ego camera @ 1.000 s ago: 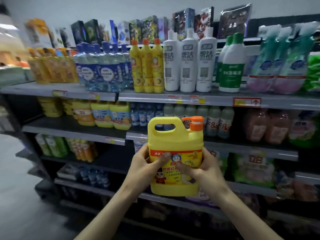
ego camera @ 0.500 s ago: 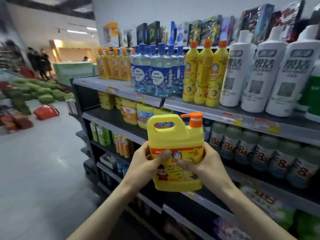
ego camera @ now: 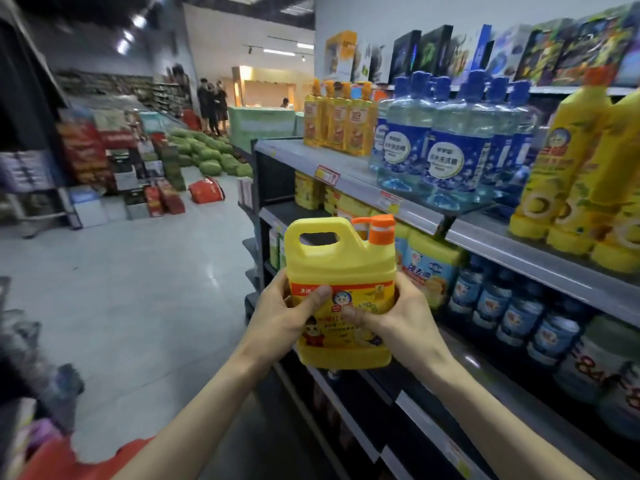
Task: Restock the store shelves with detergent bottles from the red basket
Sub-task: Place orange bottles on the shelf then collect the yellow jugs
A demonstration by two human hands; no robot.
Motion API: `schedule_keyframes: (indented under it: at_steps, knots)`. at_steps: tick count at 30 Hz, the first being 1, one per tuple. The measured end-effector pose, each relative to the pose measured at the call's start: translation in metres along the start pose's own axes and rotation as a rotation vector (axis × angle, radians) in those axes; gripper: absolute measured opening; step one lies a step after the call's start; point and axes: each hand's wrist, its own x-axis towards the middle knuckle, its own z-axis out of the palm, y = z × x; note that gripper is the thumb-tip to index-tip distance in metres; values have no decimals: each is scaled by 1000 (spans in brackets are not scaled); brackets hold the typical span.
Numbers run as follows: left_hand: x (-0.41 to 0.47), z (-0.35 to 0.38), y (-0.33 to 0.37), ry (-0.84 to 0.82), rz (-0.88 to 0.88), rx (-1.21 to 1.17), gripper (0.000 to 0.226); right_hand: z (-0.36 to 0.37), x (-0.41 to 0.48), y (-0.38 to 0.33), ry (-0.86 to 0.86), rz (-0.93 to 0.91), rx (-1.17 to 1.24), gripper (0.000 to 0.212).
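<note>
A yellow detergent jug (ego camera: pixel 341 268) with a carry handle and an orange pump cap stands upright in front of me, held in the air beside the shelving. My left hand (ego camera: pixel 282 318) grips its left side, thumb across the label. My right hand (ego camera: pixel 394 317) grips its right side, thumb on the label too. Behind the jug, the second shelf (ego camera: pixel 540 271) holds similar yellow jugs (ego camera: pixel 431 268). A red basket (ego camera: pixel 206 190) lies on the floor far down the aisle.
The top shelf (ego camera: pixel 349 171) carries orange bottles (ego camera: pixel 337 119), blue bottles (ego camera: pixel 446 150) and tall yellow bottles (ego camera: pixel 568 174). Several people (ego camera: pixel 212 105) stand far off near a pile of watermelons (ego camera: pixel 207 154). Stacked goods (ego camera: pixel 104 168) line the aisle's left side.
My view has swung left along the aisle, so the shelves now run off to the right. Both hands keep the same hold on the jug, which stays upright in front of me.
</note>
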Motion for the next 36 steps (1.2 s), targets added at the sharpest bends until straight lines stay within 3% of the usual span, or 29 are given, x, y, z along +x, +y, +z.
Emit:
schedule_keyframes:
  at_steps: [5, 16, 36]
  knots:
    - [50, -66, -23, 96, 19, 23, 58, 69, 60, 4, -41, -29, -6, 79]
    - [182, -194, -45, 32, 32, 43, 61, 186, 186, -2, -36, -41, 15, 73]
    - [437, -237, -142, -110, -23, 137, 61, 240, 419, 106, 31, 15, 39, 87]
